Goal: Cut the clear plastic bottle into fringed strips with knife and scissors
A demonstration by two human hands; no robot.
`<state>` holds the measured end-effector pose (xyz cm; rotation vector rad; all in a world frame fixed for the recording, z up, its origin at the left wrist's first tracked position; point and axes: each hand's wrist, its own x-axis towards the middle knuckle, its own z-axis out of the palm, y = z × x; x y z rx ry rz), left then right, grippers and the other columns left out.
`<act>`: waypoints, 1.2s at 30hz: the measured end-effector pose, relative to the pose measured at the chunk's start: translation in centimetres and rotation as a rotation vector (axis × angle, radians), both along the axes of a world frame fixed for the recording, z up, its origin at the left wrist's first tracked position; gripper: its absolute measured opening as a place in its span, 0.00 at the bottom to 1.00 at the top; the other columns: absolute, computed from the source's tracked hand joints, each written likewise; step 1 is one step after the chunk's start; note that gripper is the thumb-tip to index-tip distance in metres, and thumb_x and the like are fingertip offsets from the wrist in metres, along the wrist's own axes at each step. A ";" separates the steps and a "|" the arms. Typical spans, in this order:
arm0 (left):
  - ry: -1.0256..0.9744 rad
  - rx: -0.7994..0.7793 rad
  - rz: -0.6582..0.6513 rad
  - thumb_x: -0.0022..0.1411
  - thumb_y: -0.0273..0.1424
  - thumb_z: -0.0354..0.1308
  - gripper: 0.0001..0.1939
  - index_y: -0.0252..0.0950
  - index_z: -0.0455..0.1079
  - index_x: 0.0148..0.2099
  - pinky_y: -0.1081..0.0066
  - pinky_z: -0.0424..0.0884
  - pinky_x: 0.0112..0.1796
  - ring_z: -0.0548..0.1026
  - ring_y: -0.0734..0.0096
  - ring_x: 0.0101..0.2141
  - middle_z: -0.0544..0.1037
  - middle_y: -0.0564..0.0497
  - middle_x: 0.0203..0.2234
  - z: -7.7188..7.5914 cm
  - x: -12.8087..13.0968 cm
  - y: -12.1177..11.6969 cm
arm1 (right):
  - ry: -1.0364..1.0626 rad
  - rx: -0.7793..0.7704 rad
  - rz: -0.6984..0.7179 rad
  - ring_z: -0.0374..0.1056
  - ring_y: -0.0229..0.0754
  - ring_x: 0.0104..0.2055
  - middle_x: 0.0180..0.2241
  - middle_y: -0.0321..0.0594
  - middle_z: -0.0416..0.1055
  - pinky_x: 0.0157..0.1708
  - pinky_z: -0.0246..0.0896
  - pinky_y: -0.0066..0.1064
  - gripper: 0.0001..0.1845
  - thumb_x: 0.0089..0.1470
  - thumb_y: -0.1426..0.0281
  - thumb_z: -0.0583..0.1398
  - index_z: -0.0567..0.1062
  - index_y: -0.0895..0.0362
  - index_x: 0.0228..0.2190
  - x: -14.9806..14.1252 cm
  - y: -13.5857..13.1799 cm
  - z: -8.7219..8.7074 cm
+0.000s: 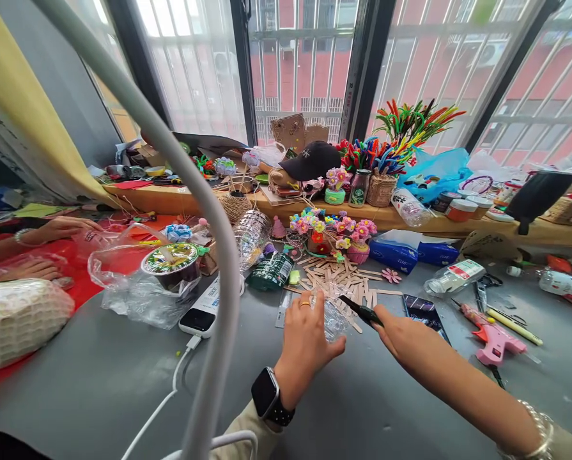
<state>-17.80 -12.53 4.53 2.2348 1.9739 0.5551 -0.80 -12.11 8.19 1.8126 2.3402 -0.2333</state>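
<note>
Left of the pile of wooden sticks a co-worker's hands rested on red cloth. Nearer, a white phone lay charging. Just below the sticks, our left hand curled round a clear plastic piece, perhaps a cut bottle. Our right hand pinched a black blade touching it. Right of the sticks lay a pink glue gun.

PLACE: craft workroom | EVIDENCE: grey desk strewn with wooden craft sticks; pink glue gun right of the sticks; pipe-cleaner bunches behind them on the window ledge
</note>
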 end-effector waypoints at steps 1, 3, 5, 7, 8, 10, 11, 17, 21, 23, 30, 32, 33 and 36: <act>-0.006 -0.003 0.000 0.43 0.41 0.58 0.40 0.29 0.54 0.57 0.54 0.58 0.49 0.60 0.48 0.51 0.62 0.35 0.51 0.0 0.0 0.0 | -0.009 -0.009 -0.007 0.72 0.53 0.34 0.32 0.49 0.75 0.24 0.53 0.31 0.13 0.57 0.72 0.44 0.63 0.58 0.42 0.1 0.0 0.0; -0.018 -0.006 0.004 0.44 0.41 0.58 0.40 0.28 0.54 0.57 0.55 0.58 0.49 0.60 0.49 0.51 0.62 0.35 0.51 0.1 -0.1 0.0 | -0.027 -0.034 -0.027 0.72 0.53 0.33 0.31 0.49 0.75 0.23 0.52 0.31 0.13 0.58 0.70 0.44 0.64 0.58 0.40 0.4 -0.1 0.1; -0.022 0.004 0.006 0.43 0.41 0.58 0.40 0.28 0.54 0.57 0.55 0.58 0.49 0.60 0.49 0.50 0.63 0.35 0.51 0.0 -0.1 0.0 | -0.026 -0.044 -0.046 0.72 0.53 0.34 0.31 0.50 0.75 0.24 0.53 0.31 0.13 0.58 0.70 0.44 0.64 0.58 0.40 0.7 -0.2 0.2; -0.014 0.018 0.008 0.43 0.41 0.58 0.40 0.29 0.55 0.57 0.54 0.58 0.49 0.61 0.48 0.50 0.62 0.35 0.51 -0.1 0.0 0.0 | -0.003 -0.048 -0.063 0.72 0.53 0.34 0.32 0.49 0.75 0.25 0.54 0.31 0.13 0.58 0.71 0.43 0.64 0.58 0.40 0.7 -0.4 0.3; -0.010 0.024 0.012 0.43 0.41 0.58 0.39 0.30 0.55 0.57 0.54 0.58 0.49 0.61 0.48 0.50 0.62 0.36 0.51 -0.2 0.1 -0.1 | 0.013 -0.047 -0.070 0.72 0.52 0.34 0.32 0.49 0.75 0.25 0.54 0.31 0.13 0.58 0.71 0.43 0.64 0.58 0.40 0.6 -0.5 0.4; -0.008 0.031 0.020 0.43 0.41 0.58 0.39 0.30 0.55 0.57 0.54 0.58 0.49 0.61 0.49 0.50 0.63 0.36 0.51 -0.3 0.2 -0.1 | 0.034 -0.041 -0.081 0.72 0.50 0.34 0.31 0.48 0.75 0.25 0.55 0.30 0.12 0.58 0.71 0.44 0.64 0.57 0.39 0.3 -0.5 0.5; -0.009 0.034 0.021 0.43 0.41 0.58 0.39 0.30 0.55 0.57 0.55 0.58 0.49 0.61 0.49 0.50 0.63 0.36 0.50 -0.3 0.2 -0.1 | 0.037 -0.036 -0.084 0.72 0.50 0.34 0.30 0.47 0.75 0.25 0.55 0.30 0.12 0.58 0.71 0.44 0.64 0.57 0.39 0.2 -0.5 0.6; -0.002 0.034 0.023 0.43 0.41 0.59 0.40 0.29 0.55 0.57 0.55 0.59 0.48 0.61 0.49 0.50 0.63 0.35 0.50 -0.1 0.2 0.0 | 0.062 0.028 -0.032 0.72 0.51 0.33 0.30 0.48 0.75 0.23 0.53 0.30 0.13 0.58 0.70 0.44 0.64 0.58 0.41 -0.2 0.2 0.5; 0.000 0.038 0.020 0.43 0.41 0.59 0.40 0.29 0.55 0.57 0.55 0.60 0.48 0.61 0.48 0.49 0.63 0.35 0.50 -0.1 0.2 -0.1 | 0.023 0.001 -0.031 0.72 0.52 0.34 0.32 0.48 0.75 0.23 0.51 0.30 0.13 0.58 0.71 0.44 0.63 0.59 0.42 -0.2 0.3 0.4; 0.001 0.042 0.020 0.43 0.41 0.59 0.40 0.29 0.55 0.56 0.55 0.60 0.47 0.62 0.48 0.49 0.63 0.35 0.50 -0.1 0.2 0.0 | 0.003 -0.018 -0.034 0.72 0.53 0.34 0.32 0.49 0.75 0.23 0.51 0.30 0.14 0.58 0.71 0.44 0.63 0.59 0.42 -0.3 0.2 0.6; -0.011 0.035 0.016 0.43 0.42 0.58 0.40 0.29 0.55 0.57 0.56 0.60 0.48 0.61 0.49 0.49 0.63 0.35 0.49 -0.2 0.0 0.2 | -0.033 -0.024 -0.017 0.71 0.53 0.34 0.31 0.50 0.75 0.23 0.49 0.30 0.12 0.57 0.71 0.45 0.63 0.59 0.41 -0.4 0.4 1.2; -0.017 0.032 0.017 0.43 0.42 0.58 0.40 0.28 0.55 0.57 0.56 0.59 0.48 0.61 0.49 0.50 0.63 0.35 0.49 -0.2 -0.1 0.3 | -0.028 -0.024 -0.013 0.71 0.53 0.35 0.31 0.49 0.75 0.23 0.49 0.30 0.13 0.57 0.71 0.45 0.63 0.59 0.42 -0.4 0.5 1.3; -0.020 0.031 0.019 0.43 0.42 0.58 0.40 0.28 0.55 0.57 0.56 0.60 0.48 0.61 0.49 0.50 0.63 0.35 0.49 -0.2 -0.1 0.3 | -0.024 -0.025 -0.016 0.71 0.53 0.35 0.31 0.50 0.75 0.23 0.49 0.30 0.13 0.57 0.71 0.45 0.63 0.58 0.42 -0.4 0.6 1.3; -0.024 0.031 0.021 0.43 0.42 0.58 0.40 0.28 0.55 0.56 0.57 0.60 0.48 0.62 0.49 0.49 0.63 0.36 0.49 -0.2 -0.2 0.3 | 0.006 -0.002 -0.024 0.71 0.52 0.35 0.32 0.50 0.75 0.23 0.50 0.30 0.14 0.58 0.71 0.44 0.63 0.59 0.42 -0.4 0.6 1.4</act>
